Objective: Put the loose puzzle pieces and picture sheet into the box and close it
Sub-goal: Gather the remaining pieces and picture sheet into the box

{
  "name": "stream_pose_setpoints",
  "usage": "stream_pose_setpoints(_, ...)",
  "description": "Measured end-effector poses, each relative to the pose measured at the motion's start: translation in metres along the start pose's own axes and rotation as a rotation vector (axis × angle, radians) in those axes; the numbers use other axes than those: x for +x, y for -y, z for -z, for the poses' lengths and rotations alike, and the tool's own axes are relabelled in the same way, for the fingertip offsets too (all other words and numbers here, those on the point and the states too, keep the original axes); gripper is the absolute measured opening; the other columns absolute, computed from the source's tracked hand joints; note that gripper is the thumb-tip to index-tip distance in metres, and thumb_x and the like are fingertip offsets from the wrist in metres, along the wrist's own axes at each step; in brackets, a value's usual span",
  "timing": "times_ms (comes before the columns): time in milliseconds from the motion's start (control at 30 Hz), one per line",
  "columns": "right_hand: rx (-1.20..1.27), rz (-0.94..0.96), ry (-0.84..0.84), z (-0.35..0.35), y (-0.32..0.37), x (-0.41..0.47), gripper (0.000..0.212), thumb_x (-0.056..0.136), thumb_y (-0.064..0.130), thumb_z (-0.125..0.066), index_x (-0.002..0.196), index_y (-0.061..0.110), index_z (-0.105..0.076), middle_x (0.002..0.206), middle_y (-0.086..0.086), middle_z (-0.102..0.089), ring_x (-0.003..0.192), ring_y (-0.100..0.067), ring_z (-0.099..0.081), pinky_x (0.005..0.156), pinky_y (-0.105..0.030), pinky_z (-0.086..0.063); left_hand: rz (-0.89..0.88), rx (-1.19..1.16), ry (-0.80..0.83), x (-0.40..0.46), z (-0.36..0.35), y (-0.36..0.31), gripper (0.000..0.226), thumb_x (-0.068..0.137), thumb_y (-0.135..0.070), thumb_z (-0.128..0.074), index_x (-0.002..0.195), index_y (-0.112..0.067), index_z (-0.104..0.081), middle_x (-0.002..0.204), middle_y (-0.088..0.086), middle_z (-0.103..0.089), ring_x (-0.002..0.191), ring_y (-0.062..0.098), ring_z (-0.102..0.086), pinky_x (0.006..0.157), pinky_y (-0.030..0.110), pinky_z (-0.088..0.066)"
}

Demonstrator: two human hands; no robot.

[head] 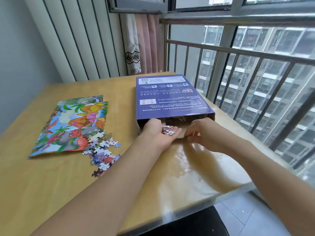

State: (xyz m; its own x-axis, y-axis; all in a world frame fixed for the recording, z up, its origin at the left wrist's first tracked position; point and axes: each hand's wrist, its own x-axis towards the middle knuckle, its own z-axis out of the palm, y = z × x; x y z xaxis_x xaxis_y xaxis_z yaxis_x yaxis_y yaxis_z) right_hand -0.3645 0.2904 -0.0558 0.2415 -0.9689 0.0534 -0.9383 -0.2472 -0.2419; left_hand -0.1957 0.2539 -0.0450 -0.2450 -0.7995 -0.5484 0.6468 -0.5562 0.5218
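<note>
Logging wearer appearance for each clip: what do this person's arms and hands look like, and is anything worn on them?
Both forearms are bare up to the frame edge: no sleeves show. The left hand and the right hand wear no gloves, and no watch, bracelet or ring shows on the visible sides. Motion blur softens the right hand's fingers, so small details such as the nails cannot be made out.

High-rise flat: curtain (136, 43), window railing (238, 51).
</note>
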Motion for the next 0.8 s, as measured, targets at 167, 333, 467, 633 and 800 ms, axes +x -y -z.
stream_pose_setpoints(167, 0.071, 0.015, -0.025, -0.002, -0.002, -0.001, 0.012, 0.092, 0.026, -0.07, 0.098, 0.019, -0.077, 0.091, 0.008, -0.069, 0.086, -0.015, -0.065, 0.081, -0.039, -0.054, -0.064, -0.053, -0.093, 0.014, -0.009, -0.007, 0.031, 0.097, -0.009, -0.026, 0.102, -0.002, -0.055, 0.098, 0.015, -0.055, 0.098, 0.031, -0.05, 0.098, 0.056, -0.04)
stream_pose_setpoints(333, 0.224, 0.095, -0.118, -0.002, 0.015, -0.003, 0.03, 0.097, 0.027, -0.063, 0.124, 0.017, -0.069, 0.121, 0.004, -0.07, 0.11, -0.014, -0.061, 0.093, -0.028, -0.048, -0.091, -0.008, 0.094, 0.01, 0.002, -0.008, 0.055, 0.097, -0.043, -0.029, 0.131, -0.014, -0.059, 0.129, 0.015, -0.064, 0.12, 0.036, -0.06, 0.102, 0.051, -0.042)
stream_pose_setpoints(467, 0.179, 0.176, -0.116, -0.009, 0.032, -0.005, 0.039, 0.098, 0.032, -0.052, 0.13, 0.014, -0.066, 0.129, 0.002, -0.068, 0.118, -0.016, -0.062, 0.098, -0.029, -0.047, -0.108, 0.175, 0.192, 0.002, 0.018, -0.008, 0.058, 0.102, -0.058, -0.022, 0.129, -0.019, -0.055, 0.129, 0.011, -0.063, 0.122, 0.034, -0.058, 0.088, 0.049, -0.051)
stream_pose_setpoints(633, 0.11, 0.24, -0.058, -0.018, 0.041, -0.004, 0.031, 0.102, 0.029, -0.049, 0.124, 0.021, -0.068, 0.12, 0.008, -0.071, 0.105, -0.018, -0.067, 0.086, -0.039, -0.052, -0.099, 0.385, 0.199, 0.011, 0.034, -0.018, 0.072, 0.096, -0.064, -0.034, 0.152, -0.019, -0.033, 0.155, 0.004, -0.04, 0.135, 0.024, -0.048, 0.073, 0.038, -0.061)
stream_pose_setpoints(800, 0.095, 0.317, -0.003, -0.024, 0.046, -0.003, 0.032, 0.102, 0.028, -0.045, 0.13, 0.027, -0.059, 0.123, 0.008, -0.068, 0.105, -0.021, -0.065, 0.083, -0.042, -0.05, -0.326, 0.757, -0.022, 0.009, 0.034, -0.014, 0.047, 0.105, -0.049, -0.033, 0.134, -0.016, -0.049, 0.12, -0.004, -0.053, 0.086, 0.008, -0.051, 0.094, 0.041, -0.053)
